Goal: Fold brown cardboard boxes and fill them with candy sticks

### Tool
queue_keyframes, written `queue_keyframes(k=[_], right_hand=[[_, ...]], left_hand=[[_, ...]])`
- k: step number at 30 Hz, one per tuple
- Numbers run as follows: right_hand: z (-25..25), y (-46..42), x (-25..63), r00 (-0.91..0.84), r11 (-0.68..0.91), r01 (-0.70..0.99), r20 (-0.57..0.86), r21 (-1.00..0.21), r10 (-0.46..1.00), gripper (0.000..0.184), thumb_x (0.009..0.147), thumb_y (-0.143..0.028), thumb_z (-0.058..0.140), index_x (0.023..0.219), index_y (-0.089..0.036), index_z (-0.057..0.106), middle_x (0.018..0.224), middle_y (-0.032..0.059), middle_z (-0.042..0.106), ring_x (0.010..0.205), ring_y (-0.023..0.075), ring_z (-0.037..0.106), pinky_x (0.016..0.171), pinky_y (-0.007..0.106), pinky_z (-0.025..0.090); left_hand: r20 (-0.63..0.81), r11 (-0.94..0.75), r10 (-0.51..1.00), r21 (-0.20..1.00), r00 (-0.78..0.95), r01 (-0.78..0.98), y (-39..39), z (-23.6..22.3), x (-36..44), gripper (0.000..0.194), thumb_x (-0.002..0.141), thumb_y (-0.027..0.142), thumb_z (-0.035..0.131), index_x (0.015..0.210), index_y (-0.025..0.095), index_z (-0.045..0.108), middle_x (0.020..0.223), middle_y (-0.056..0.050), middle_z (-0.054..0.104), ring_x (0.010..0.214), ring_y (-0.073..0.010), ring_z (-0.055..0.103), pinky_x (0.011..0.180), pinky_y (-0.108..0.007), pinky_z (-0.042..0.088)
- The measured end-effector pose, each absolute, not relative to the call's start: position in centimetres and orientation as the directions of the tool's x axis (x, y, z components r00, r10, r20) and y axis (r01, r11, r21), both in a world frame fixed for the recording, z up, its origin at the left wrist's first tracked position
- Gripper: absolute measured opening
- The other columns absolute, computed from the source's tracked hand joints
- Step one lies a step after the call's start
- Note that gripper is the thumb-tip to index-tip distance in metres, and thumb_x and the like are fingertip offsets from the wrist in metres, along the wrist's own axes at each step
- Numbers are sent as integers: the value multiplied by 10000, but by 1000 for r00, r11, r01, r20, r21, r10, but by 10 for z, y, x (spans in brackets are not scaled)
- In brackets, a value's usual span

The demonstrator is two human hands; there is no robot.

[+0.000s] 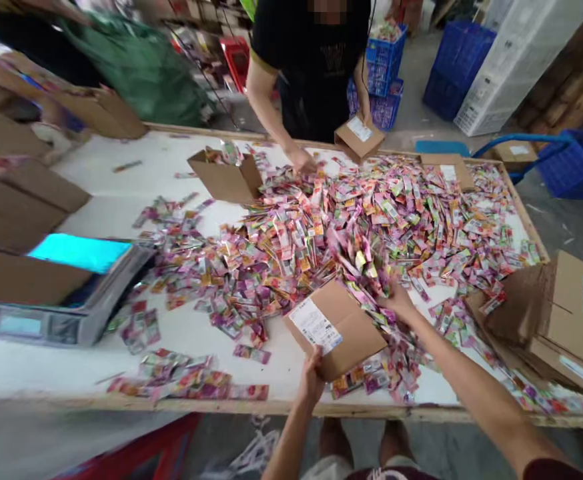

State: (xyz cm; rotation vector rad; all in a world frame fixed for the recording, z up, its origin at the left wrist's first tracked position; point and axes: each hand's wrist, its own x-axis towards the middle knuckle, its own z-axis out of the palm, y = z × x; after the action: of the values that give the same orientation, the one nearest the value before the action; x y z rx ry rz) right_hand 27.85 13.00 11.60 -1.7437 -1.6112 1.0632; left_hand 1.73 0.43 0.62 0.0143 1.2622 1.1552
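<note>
My left hand grips the near edge of a small cardboard box with a white label, held tilted over the table. My right hand is closed on a bunch of colourful sachets at the box's open far end. A big heap of such sachets covers the middle of the white table.
Across the table a person in a black shirt holds another small box and reaches into the heap. An open carton sits at the back, a scale at the left, stacked cartons at the right, blue crates beyond.
</note>
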Motion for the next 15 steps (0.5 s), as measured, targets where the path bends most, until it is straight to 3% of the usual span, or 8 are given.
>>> queue_keyframes(k=[3,5,7,9,11,15], right_hand=[[181,137,290,-118,97,773,8,-628,993,556,716,-314,722,1258,-201,674,1172,98,656,1089,321,578,952,430,483],[210,131,283,-178,196,866,83,-460,981,603,750,-298,750,1337,-205,650,1261,135,607,1147,349,530,978,451,470],[217,117,267,-237,249,909,78,-335,968,601,773,-238,763,1363,-213,646,1324,155,567,1195,366,488,1010,465,455],[202,101,245,-300,284,918,-15,-278,954,584,776,-156,756,1349,-226,664,1360,153,550,1213,357,478,1030,456,447],[179,85,222,-357,308,905,-131,-292,925,588,785,-149,764,1356,-250,669,1385,143,542,1209,341,490,1020,437,456],[150,75,199,-372,263,868,-200,-422,907,601,802,-333,818,1378,-261,663,1351,139,573,1232,356,506,991,443,480]], left_hand=[[-638,480,770,602,-22,-638,15,14,42,618,677,456,902,1180,177,675,1195,-118,779,1209,-326,706,1081,-455,563],[-586,501,810,660,34,-559,23,17,52,773,670,521,899,1315,197,624,1408,-164,679,1399,-369,574,1184,-497,467],[-546,479,834,790,-82,-382,31,21,50,977,666,535,897,1498,243,478,1630,-169,468,1568,-377,342,1274,-525,323],[-379,362,885,926,-270,-110,39,29,33,1161,667,519,895,1619,253,286,1735,-162,267,1631,-358,163,1316,-512,206],[-160,203,953,967,-257,151,47,44,8,1190,696,505,870,1649,222,217,1729,-182,265,1615,-370,214,1306,-515,234],[74,-91,996,852,53,516,71,94,-26,842,816,380,778,1571,237,435,1552,-160,531,1459,-374,482,1223,-547,392]])
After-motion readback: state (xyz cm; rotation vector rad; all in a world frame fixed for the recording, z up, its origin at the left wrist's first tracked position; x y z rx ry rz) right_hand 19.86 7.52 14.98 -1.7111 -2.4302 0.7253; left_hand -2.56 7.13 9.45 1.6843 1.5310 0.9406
